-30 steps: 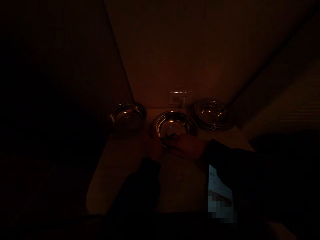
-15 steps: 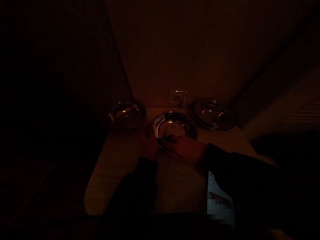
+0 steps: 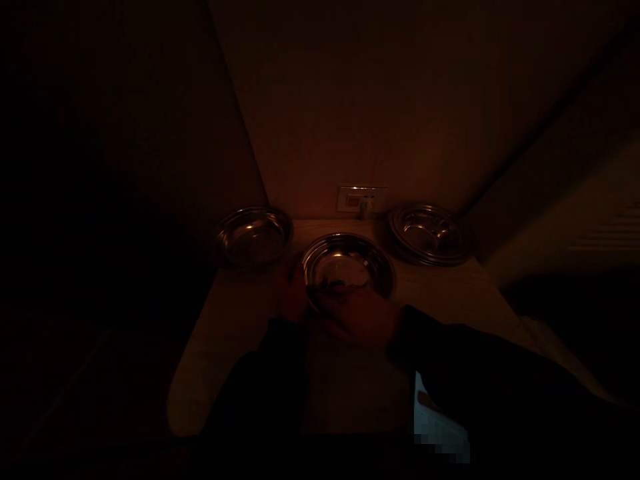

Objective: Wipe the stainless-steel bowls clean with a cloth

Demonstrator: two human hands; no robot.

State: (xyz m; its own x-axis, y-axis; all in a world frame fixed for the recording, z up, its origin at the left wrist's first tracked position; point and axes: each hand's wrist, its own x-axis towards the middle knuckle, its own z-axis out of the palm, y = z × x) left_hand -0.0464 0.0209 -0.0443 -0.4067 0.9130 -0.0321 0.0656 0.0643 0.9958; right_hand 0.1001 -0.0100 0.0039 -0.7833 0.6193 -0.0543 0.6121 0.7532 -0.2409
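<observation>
A shiny round metal dish (image 3: 345, 267) sits at the middle of the small wooden table, with both hands at its near left side. My left hand (image 3: 291, 293) is curled at the left rim, its fingers partly lost in the dark. Across the near rim lies my right hand (image 3: 357, 315), its fingers bent together and pointing left. A small dark patch inside the dish, by the right fingers, is too dim to name. Each hand seems to grip the dish's edge.
Another metal dish (image 3: 254, 237) stands at the back left of the table (image 3: 235, 360). A stack of metal dishes (image 3: 430, 233) stands at the back right. Behind them is a wall socket (image 3: 363, 199). A lit phone screen (image 3: 437, 413) shows below my right forearm.
Both hands and the middle dish have shifted slightly toward me and to the left. The view has tilted a little. The other dishes stay in place.
</observation>
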